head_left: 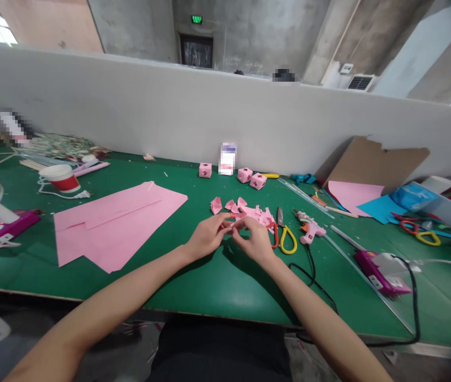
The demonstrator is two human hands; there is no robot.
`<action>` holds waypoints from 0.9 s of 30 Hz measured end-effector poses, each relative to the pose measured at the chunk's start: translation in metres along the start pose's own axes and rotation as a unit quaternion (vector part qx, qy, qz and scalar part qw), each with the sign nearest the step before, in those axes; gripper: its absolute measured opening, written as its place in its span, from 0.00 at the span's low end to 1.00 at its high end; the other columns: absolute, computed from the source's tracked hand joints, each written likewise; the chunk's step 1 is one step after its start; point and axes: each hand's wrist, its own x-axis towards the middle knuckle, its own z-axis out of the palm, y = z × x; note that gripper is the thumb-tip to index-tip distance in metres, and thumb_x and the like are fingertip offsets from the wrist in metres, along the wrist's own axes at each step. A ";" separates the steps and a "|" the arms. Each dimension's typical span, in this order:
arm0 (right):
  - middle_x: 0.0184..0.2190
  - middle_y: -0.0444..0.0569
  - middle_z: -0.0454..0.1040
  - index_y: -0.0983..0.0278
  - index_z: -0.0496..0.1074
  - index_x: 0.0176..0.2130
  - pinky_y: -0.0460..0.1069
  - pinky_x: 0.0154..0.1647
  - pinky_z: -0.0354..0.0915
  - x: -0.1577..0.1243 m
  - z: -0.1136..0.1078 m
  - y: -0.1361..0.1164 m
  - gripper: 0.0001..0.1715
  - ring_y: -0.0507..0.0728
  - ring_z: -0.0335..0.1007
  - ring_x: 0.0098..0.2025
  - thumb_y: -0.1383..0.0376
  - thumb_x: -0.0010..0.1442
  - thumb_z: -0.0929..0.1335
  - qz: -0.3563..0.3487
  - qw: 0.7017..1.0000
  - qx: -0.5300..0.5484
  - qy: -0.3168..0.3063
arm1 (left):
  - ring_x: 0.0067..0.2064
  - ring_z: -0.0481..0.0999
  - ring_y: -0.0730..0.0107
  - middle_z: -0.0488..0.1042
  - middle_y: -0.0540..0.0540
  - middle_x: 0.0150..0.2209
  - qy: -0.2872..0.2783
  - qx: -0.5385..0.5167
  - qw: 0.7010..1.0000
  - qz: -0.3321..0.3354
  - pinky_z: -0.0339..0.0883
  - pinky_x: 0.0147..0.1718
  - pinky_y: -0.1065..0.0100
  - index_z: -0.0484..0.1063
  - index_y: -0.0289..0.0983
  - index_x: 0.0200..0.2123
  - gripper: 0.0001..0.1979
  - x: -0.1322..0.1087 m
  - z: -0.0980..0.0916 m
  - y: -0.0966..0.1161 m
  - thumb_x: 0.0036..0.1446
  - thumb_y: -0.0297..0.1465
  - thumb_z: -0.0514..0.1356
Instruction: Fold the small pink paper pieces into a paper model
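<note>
My left hand (208, 236) and my right hand (254, 241) meet above the table, fingertips pinched together on a small pink paper piece (232, 223). Most of that piece is hidden by my fingers. Just beyond them lies a pile of pink paper scraps (264, 216), with a few folded pink pieces (216, 205) at its left. Scissors (288, 241) with red and yellow handles rest right of my right hand. Beside them is a pink glue gun (311, 232) with a black cord. Three pink paper cubes (205, 170) with dark openings stand farther back.
Large pink paper sheets (130, 225) lie left on the green table. A paper cup (60, 179) stands behind them. At right are a purple power strip (382, 276), clear sticks, a second pair of scissors (420, 232) and cardboard (369, 162). A white partition (149, 106) closes the back.
</note>
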 end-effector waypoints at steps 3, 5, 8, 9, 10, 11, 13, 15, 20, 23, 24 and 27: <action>0.32 0.48 0.77 0.61 0.72 0.33 0.51 0.38 0.66 0.002 -0.003 -0.001 0.05 0.57 0.72 0.35 0.64 0.57 0.67 -0.003 1.000 -0.001 0.007 | 0.41 0.77 0.64 0.78 0.45 0.39 0.016 0.015 1.000 0.004 0.68 0.44 0.64 0.66 0.40 0.52 0.15 0.000 0.000 -0.001 0.63 0.31 0.56; 0.31 0.48 0.77 0.61 0.72 0.33 0.51 0.37 0.66 0.004 -0.005 0.002 0.04 0.57 0.72 0.35 0.64 0.57 0.67 0.004 1.000 -0.003 0.019 | 0.40 0.77 0.64 0.78 0.46 0.37 0.030 0.018 0.999 0.007 0.67 0.43 0.65 0.66 0.40 0.52 0.14 0.000 0.000 -0.002 0.63 0.32 0.56; 0.29 0.47 0.76 0.61 0.72 0.32 0.51 0.36 0.65 0.006 -0.011 0.010 0.03 0.57 0.72 0.32 0.65 0.55 0.67 0.020 0.998 -0.006 0.064 | 0.38 0.77 0.65 0.78 0.46 0.35 0.058 0.023 0.998 0.013 0.66 0.42 0.66 0.67 0.39 0.50 0.12 0.001 -0.003 -0.002 0.63 0.32 0.56; 0.29 0.47 0.76 0.62 0.71 0.31 0.51 0.35 0.65 0.007 -0.013 0.013 0.03 0.56 0.71 0.32 0.65 0.55 0.67 0.027 0.997 -0.005 0.074 | 0.38 0.77 0.66 0.78 0.47 0.35 0.068 0.024 0.997 0.011 0.66 0.42 0.67 0.67 0.39 0.49 0.12 0.002 -0.004 -0.002 0.62 0.32 0.57; 0.29 0.47 0.76 0.62 0.71 0.31 0.51 0.35 0.65 0.007 -0.015 0.016 0.03 0.56 0.71 0.31 0.65 0.55 0.67 0.035 0.996 -0.004 0.084 | 0.38 0.76 0.66 0.77 0.47 0.35 0.076 0.024 0.997 0.005 0.66 0.41 0.67 0.68 0.39 0.49 0.12 0.002 -0.005 -0.002 0.62 0.32 0.57; 0.29 0.48 0.76 0.62 0.72 0.31 0.51 0.35 0.65 0.008 -0.016 0.017 0.04 0.56 0.71 0.31 0.64 0.55 0.66 0.041 0.995 -0.002 0.087 | 0.37 0.76 0.66 0.77 0.47 0.34 0.079 0.023 0.997 -0.002 0.66 0.41 0.67 0.68 0.39 0.49 0.12 0.002 -0.006 -0.002 0.62 0.33 0.58; 0.32 0.50 0.77 0.62 0.73 0.34 0.51 0.36 0.66 0.008 -0.016 0.017 0.07 0.58 0.72 0.34 0.63 0.58 0.66 0.033 0.997 0.003 0.076 | 0.37 0.77 0.66 0.78 0.48 0.34 0.073 0.018 0.997 -0.014 0.67 0.41 0.67 0.67 0.39 0.50 0.14 0.003 -0.006 -0.002 0.61 0.33 0.59; 0.37 0.51 0.78 0.62 0.74 0.39 0.53 0.41 0.66 0.007 -0.014 0.013 0.09 0.59 0.72 0.39 0.61 0.61 0.66 0.003 0.999 0.007 0.047 | 0.39 0.77 0.65 0.78 0.47 0.35 0.060 0.011 0.998 -0.013 0.67 0.42 0.66 0.65 0.39 0.52 0.16 0.003 -0.004 -0.003 0.61 0.33 0.59; 0.37 0.51 0.77 0.60 0.74 0.39 0.55 0.46 0.65 0.004 -0.004 0.006 0.10 0.60 0.71 0.43 0.60 0.65 0.64 -0.067 0.998 -0.001 -0.012 | 0.41 0.77 0.65 0.78 0.46 0.39 0.054 0.005 0.999 -0.006 0.67 0.45 0.65 0.63 0.39 0.53 0.17 0.000 0.002 -0.005 0.61 0.33 0.58; 0.36 0.52 0.77 0.61 0.73 0.39 0.55 0.45 0.65 0.003 0.000 0.007 0.10 0.61 0.71 0.42 0.60 0.65 0.64 -0.072 0.997 -0.022 -0.009 | 0.41 0.77 0.66 0.78 0.46 0.40 0.059 0.007 0.998 -0.005 0.68 0.45 0.65 0.61 0.38 0.54 0.19 0.001 0.002 -0.005 0.61 0.33 0.58; 0.36 0.52 0.76 0.61 0.73 0.39 0.55 0.45 0.66 0.003 0.000 0.008 0.10 0.61 0.71 0.42 0.60 0.65 0.64 -0.073 0.997 -0.029 -0.011 | 0.42 0.77 0.65 0.78 0.46 0.40 0.059 0.009 0.998 -0.001 0.68 0.45 0.65 0.61 0.38 0.54 0.19 0.001 0.002 -0.005 0.61 0.33 0.58; 0.36 0.52 0.76 0.61 0.73 0.40 0.55 0.43 0.66 0.002 0.002 0.009 0.10 0.61 0.71 0.41 0.61 0.66 0.64 -0.080 0.996 -0.043 -0.014 | 0.44 0.77 0.64 0.78 0.46 0.40 0.067 0.022 0.997 0.008 0.68 0.47 0.63 0.62 0.38 0.54 0.19 0.002 0.002 -0.005 0.59 0.31 0.59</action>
